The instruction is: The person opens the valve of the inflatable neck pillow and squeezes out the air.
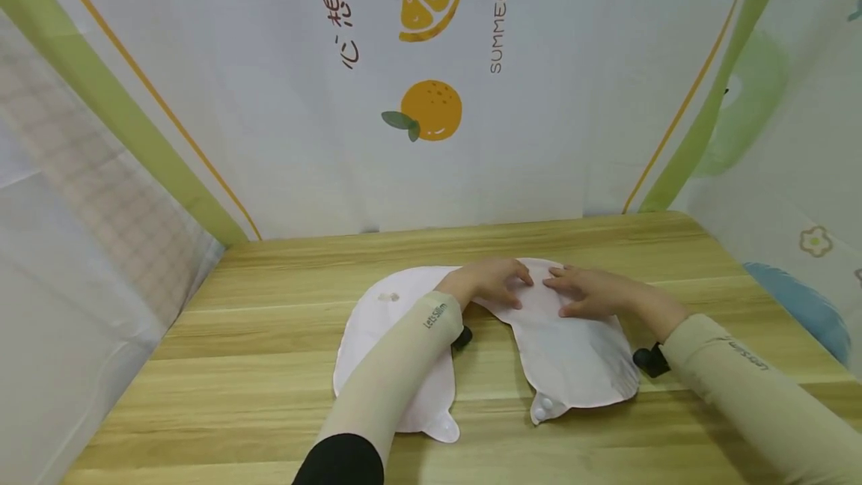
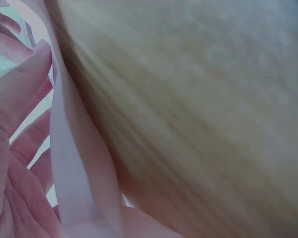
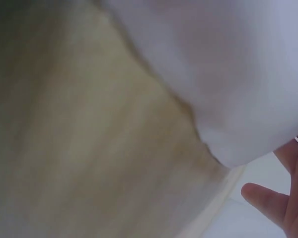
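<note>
A pale pink U-shaped cloth (image 1: 397, 335), shaped like a baby's bib, lies on the wooden table with its curve toward the back. Round snap buttons (image 1: 544, 404) show on the small tab at its right end, and another tab (image 1: 441, 425) sticks out at the left end. My left hand (image 1: 494, 281) rests on the curve, fingers spread loosely; the left wrist view has its thumb (image 2: 32, 74) right at the cloth's edge. Facing it, my right hand (image 1: 592, 292) touches the top of the right arm with relaxed, parted fingers. My left sleeve covers part of the left arm of the cloth.
The wooden table (image 1: 256, 365) runs back to a white hanging cloth (image 1: 539, 133) printed with oranges. More printed cloth hangs at the left side (image 1: 81, 260) and right side (image 1: 795, 208). A small brown mark (image 1: 388, 296) shows on the pink cloth.
</note>
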### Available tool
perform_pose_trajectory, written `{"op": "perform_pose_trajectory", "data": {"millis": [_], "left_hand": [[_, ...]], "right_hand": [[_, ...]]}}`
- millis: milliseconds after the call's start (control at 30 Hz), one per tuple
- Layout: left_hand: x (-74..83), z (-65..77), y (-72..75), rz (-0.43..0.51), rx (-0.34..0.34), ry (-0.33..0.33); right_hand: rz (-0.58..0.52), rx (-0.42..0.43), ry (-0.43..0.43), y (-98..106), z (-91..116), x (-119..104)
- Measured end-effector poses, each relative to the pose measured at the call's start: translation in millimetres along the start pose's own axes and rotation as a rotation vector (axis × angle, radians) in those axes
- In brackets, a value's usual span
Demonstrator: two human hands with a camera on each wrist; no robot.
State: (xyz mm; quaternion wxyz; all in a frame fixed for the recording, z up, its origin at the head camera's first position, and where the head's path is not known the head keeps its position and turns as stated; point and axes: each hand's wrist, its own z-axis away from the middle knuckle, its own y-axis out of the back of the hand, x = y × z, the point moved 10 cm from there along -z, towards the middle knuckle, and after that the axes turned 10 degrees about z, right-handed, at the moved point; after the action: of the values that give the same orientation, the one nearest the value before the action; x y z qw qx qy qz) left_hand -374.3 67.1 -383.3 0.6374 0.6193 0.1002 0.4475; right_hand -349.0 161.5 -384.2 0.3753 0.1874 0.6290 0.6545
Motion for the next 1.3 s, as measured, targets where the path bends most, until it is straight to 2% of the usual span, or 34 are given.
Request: {"op": "perform_pose_trajectory", "data": {"millis": [233, 567, 1300], "left_hand": [[-4.7, 6.6, -2.5, 0.011, -0.005, 0.015], [-11.0, 10.2, 0.1, 0.011, 0.003, 0.038], [-11.3, 17.2, 5.1, 0.020, 0.009, 0.042]], "right_hand": [[-0.031, 0.003, 0.008, -3, -2, -6], [-0.002, 0.001, 0.000, -3, -2, -4], [0.004, -0.005, -0.040, -1, 1, -1]]}}
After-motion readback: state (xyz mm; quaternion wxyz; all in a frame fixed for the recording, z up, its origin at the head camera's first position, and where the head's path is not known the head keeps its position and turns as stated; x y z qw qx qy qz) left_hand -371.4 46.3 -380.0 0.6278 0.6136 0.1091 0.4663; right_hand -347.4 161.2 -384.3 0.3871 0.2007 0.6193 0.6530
